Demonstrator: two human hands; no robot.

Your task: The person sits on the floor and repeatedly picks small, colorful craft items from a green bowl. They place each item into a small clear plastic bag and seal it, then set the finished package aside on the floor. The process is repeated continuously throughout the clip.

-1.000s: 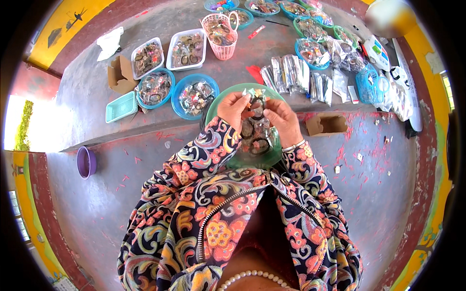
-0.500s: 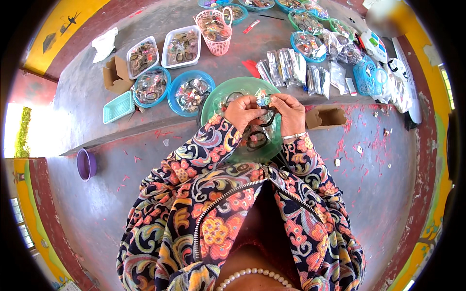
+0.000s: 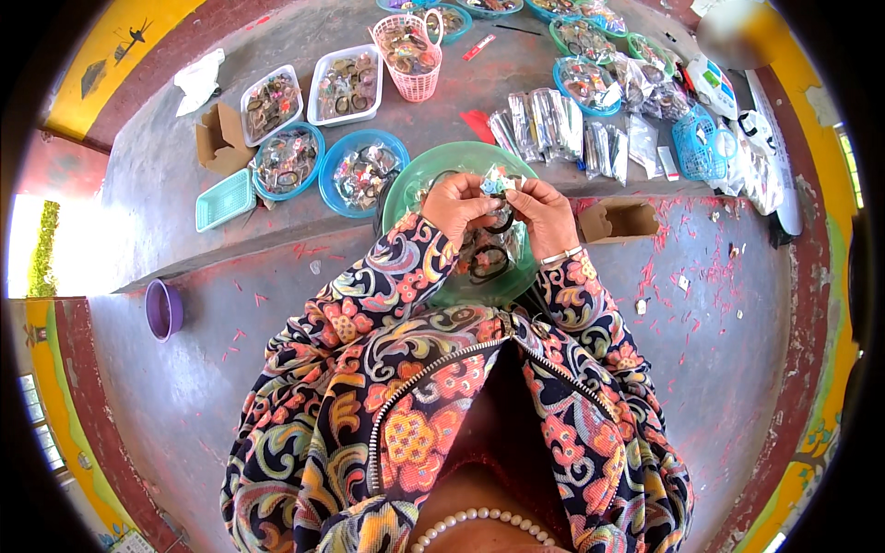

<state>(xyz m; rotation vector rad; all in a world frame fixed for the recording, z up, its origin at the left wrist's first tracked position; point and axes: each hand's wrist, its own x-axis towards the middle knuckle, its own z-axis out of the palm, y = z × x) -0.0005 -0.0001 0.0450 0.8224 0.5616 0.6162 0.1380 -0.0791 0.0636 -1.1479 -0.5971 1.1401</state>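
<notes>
Above a green plastic bowl [image 3: 417, 168], my left hand [image 3: 454, 206] and my right hand [image 3: 546, 217] are raised close together. Between their fingertips is a black hair tie with a pale blue and white ornament [image 3: 496, 184]. Both hands pinch it, the left at one side of the ornament and the right at the other. The black loop hangs below, partly hidden by my fingers. Inside the bowl lie more black hair ties in clear bags [image 3: 489, 263]. The bowl rests against my front, under my wrists.
Blue bowls [image 3: 406, 180], white trays [image 3: 376, 112] and a pink basket [image 3: 415, 88] of bagged hair ties stand on the raised concrete slab. Clear-wrapped packs [image 3: 556, 129] lie beyond. An open cardboard box [image 3: 619, 221] sits at right, a purple tub [image 3: 164, 311] at left.
My hands have shifted slightly, and the right hand has come a little left and lower. The ornament has turned a bit. Both hands still hold the hair tie.
</notes>
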